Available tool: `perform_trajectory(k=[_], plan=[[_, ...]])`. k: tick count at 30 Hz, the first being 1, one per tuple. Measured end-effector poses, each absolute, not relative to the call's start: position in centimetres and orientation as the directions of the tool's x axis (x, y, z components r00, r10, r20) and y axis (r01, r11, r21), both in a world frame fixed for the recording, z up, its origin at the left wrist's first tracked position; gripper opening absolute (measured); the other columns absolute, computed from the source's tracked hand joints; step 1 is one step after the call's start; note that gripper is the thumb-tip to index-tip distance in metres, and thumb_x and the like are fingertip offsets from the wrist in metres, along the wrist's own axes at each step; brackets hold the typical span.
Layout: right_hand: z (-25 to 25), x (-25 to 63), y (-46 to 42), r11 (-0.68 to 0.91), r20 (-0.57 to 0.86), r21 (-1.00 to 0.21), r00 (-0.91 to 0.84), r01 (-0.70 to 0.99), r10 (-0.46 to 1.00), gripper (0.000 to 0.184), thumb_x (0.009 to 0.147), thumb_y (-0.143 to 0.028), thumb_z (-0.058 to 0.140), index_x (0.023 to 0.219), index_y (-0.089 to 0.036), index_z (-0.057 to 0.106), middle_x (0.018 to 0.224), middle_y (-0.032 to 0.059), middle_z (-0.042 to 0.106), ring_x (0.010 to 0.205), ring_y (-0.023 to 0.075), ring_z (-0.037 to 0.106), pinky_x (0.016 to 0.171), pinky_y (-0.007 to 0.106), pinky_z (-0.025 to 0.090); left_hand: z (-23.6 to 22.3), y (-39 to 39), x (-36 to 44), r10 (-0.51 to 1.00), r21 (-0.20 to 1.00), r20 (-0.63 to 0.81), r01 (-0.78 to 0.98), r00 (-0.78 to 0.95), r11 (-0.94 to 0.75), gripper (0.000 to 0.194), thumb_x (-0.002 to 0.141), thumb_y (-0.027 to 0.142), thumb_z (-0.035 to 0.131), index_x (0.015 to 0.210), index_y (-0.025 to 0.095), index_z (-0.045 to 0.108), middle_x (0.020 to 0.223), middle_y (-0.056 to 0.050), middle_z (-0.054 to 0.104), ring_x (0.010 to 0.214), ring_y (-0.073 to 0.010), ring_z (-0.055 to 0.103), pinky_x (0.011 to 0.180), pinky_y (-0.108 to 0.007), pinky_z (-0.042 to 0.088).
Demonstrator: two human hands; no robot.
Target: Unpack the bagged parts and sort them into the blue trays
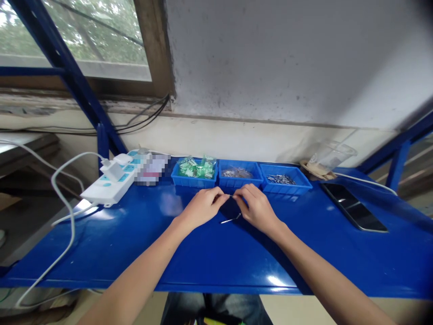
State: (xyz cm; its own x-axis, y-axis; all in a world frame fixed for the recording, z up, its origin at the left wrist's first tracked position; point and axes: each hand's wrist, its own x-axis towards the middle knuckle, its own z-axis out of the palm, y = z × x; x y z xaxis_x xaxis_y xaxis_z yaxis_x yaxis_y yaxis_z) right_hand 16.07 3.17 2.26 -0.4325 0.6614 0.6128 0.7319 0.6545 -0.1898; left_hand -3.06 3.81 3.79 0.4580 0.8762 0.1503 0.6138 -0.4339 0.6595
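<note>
My left hand (204,206) and my right hand (256,206) meet fingertip to fingertip above the blue table. Both pinch a small thin piece (231,196) that bridges the short gap between them; it is too small to name. Below my right hand's fingers, a slim silvery metal pin (230,220) lies on the tabletop. Just beyond my hands stand blue bins in a row. The left bin (194,181) holds green-tinted plastic bags of small parts, the middle bin (241,181) small greyish pieces, and the right bin (287,188) a heap of slim metal pins.
On the left, a white power strip (117,180) with plugged-in chargers trails a white cable (72,221) over the table edge. A dark phone (353,207) lies at right. A clear plastic cup (329,158) stands behind it. The wall borders the blue table (216,266).
</note>
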Motion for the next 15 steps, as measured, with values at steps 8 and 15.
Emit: perform_trajectory(k=[8, 15], plan=[[3.9, 24.4, 5.5, 0.140, 0.854, -0.250, 0.151, 0.958, 0.498, 0.015, 0.087, -0.031, 0.048, 0.085, -0.017, 0.054, 0.080, 0.0099, 0.056, 0.082, 0.0257, 0.051, 0.076, 0.041, 0.040, 3.7, 3.4, -3.8, 0.707, 0.495, -0.028, 0.625, 0.706, -0.604, 0.013, 0.081, 0.034, 0.060, 0.087, 0.023, 0.059, 0.093, -0.002, 0.055, 0.082, -0.0178, 0.055, 0.063, -0.026, 0.039], [3.4, 21.5, 4.8, 0.359, 0.761, -0.271, -0.030, 0.893, 0.648, 0.019, 0.087, -0.032, 0.051, 0.098, -0.019, 0.057, 0.079, 0.0064, 0.058, 0.079, 0.0235, 0.052, 0.077, 0.040, 0.041, 2.7, 4.1, -3.4, 0.783, 0.557, 0.138, 0.606, 0.607, -0.568, 0.009, 0.090, 0.023, 0.045, 0.089, 0.021, 0.053, 0.088, -0.002, 0.058, 0.088, -0.0190, 0.054, 0.076, -0.031, 0.042]])
